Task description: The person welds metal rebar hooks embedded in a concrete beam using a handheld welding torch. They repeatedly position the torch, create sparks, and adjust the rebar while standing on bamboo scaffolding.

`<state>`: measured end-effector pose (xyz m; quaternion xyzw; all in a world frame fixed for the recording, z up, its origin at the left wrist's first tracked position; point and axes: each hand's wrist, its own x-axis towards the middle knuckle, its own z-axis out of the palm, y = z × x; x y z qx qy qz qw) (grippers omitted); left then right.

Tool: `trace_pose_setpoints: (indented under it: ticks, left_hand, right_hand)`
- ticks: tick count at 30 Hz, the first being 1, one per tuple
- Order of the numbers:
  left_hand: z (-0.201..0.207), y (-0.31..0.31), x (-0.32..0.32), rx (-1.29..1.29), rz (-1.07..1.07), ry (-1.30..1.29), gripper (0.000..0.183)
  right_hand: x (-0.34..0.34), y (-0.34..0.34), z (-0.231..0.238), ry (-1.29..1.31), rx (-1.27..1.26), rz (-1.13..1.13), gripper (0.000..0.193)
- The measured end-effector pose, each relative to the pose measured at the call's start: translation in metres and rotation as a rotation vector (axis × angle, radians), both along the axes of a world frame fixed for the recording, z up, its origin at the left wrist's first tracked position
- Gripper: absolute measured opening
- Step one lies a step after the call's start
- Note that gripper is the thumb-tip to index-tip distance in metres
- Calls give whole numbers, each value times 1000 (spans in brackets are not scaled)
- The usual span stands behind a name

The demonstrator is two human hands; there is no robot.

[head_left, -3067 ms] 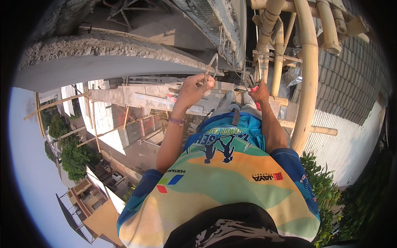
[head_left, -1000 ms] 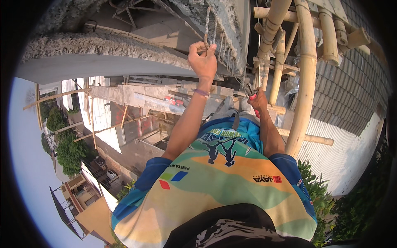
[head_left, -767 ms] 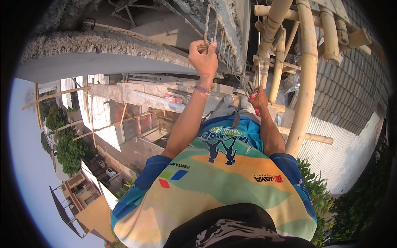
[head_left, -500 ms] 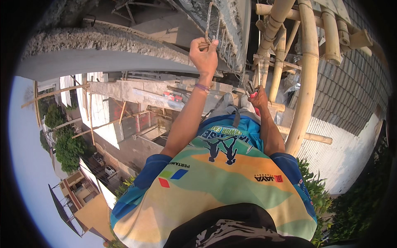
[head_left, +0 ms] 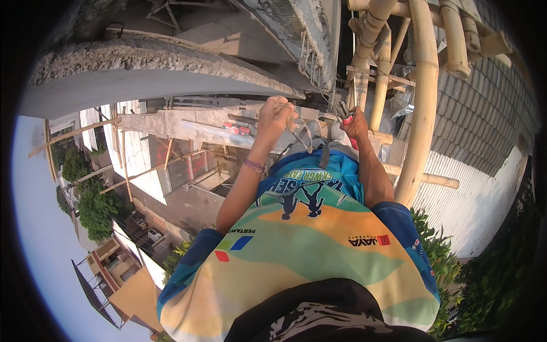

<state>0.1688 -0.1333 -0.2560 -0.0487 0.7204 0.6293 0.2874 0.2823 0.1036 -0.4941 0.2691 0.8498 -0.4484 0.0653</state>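
My left hand (head_left: 276, 118) is closed around one end of a bent steel bar (head_left: 309, 134), a narrow loop like a rebar stirrup. The loop hangs from the fingers toward my waist, in front of the plank walkway. In my right hand (head_left: 357, 125) is a pair of red-handled pliers (head_left: 345, 114), jaws pointing up and away from me. A small gap separates the pliers from the steel bar. Whether the jaws grip anything is too small to see.
Bamboo scaffold poles (head_left: 420, 102) rise close on my right, with a tiled roof (head_left: 467, 119) beyond. A rough concrete ledge (head_left: 171, 62) runs across the far left. Thin rebar ends (head_left: 309, 60) stick out of a concrete column. A drop to the ground lies at left.
My left hand has come down and nearer with the steel bar, swinging its loop from above the hand to below right. My right hand with the pliers has shifted slightly away from me.
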Motion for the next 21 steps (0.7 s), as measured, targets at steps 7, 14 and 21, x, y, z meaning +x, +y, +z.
trace_pose_setpoints:
  ticks: [7, 14, 21]
  left_hand:
    - [-72, -36, -19, 171, 97, -494, 24]
    - [-83, 7, 3, -47, -72, -525, 35]
    - [-86, 14, 48, -103, -446, -418, 42]
  right_hand:
    - [-3, -7, 1, -54, -24, 25, 76]
    - [-3, -10, 6, -50, -14, 8, 74]
    - [-3, -12, -2, -31, -29, -11, 73]
